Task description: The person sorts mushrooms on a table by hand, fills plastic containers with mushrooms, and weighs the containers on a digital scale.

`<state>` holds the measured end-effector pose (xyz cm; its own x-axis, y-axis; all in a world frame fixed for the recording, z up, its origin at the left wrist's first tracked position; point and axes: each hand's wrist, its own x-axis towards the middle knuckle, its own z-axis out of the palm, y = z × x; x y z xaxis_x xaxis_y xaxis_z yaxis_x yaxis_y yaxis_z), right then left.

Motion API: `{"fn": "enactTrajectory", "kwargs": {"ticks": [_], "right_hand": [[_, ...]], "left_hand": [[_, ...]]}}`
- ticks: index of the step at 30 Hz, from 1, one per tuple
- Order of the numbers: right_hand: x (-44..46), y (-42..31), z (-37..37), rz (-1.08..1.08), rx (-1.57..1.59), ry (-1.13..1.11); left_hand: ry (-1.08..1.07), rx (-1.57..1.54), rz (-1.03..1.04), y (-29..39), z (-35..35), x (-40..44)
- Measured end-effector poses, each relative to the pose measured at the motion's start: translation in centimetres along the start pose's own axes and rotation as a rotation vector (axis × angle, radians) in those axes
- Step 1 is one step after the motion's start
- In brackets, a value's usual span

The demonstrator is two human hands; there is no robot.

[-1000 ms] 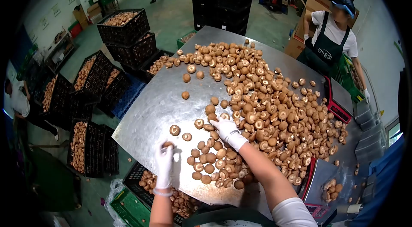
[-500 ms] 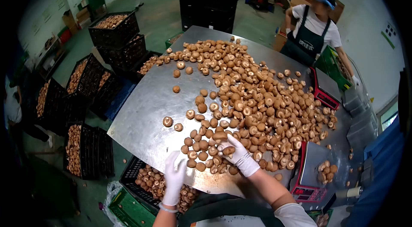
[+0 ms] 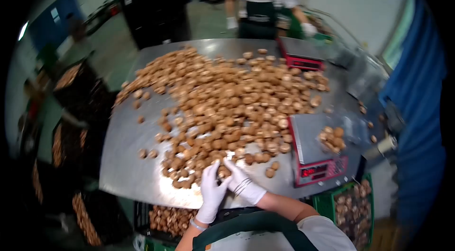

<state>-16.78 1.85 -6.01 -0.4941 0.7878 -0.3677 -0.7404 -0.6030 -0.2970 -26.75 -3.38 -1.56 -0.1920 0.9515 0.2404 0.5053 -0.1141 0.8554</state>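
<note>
My left hand [image 3: 212, 189] and my right hand [image 3: 242, 183], both in white gloves, meet at the near side of the metal table [image 3: 128, 165]. Brown shiitake mushrooms [image 3: 223, 171] sit between their fingers, which are closed around them; blur hides exactly how many. Just beyond my fingertips a broad heap of loose mushrooms [image 3: 237, 99] spreads over the tabletop.
A red-framed scale [image 3: 303, 151] to the right bears a small bunch of mushrooms [image 3: 333, 139]. Another scale [image 3: 301, 54] stands at the far side, near a person in an apron [image 3: 259, 9]. Crates of mushrooms [image 3: 173, 220] are below the near edge; dark crates stand left.
My view has swung to the right. My left hand, apart and open before, has come over to my right hand, and both are now at the mushrooms.
</note>
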Motion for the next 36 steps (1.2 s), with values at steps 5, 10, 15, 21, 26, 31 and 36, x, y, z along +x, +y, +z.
{"fn": "enactTrajectory", "kwargs": {"ticks": [5, 10, 15, 21, 26, 31, 36], "right_hand": [[-5.0, -6.7, -1.1, -0.24, -0.173, 0.166], [-14.3, -18.8, -2.1, -0.675, -0.876, 0.261], [-22.2, -30.7, -4.9, -1.243, -1.428, 0.635], [-25.0, -33.0, -12.6, -1.173, -1.846, 0.776], [-26.9, -34.3, -12.9, -1.203, -1.855, 0.715], [-28.9, -35.7, -13.9, -1.234, -1.776, 0.737], [-30.0, -35.2, -15.8, -1.225, -1.715, 0.744]], "left_hand": [[-0.188, -0.367, -0.054, 1.9, 5.1, -0.3], [-0.396, -1.105, -0.511, 4.9, 7.8, -0.8], [-0.374, -1.341, -0.612, 8.5, 10.3, -1.2], [-0.324, -1.478, -0.629, 10.4, 15.2, -3.0], [-0.383, -1.448, -0.611, 11.2, 18.3, -3.7], [-0.443, -1.403, -0.634, 13.6, 20.4, -3.1], [-0.486, -1.391, -0.621, 14.1, 21.7, -2.7]]}}
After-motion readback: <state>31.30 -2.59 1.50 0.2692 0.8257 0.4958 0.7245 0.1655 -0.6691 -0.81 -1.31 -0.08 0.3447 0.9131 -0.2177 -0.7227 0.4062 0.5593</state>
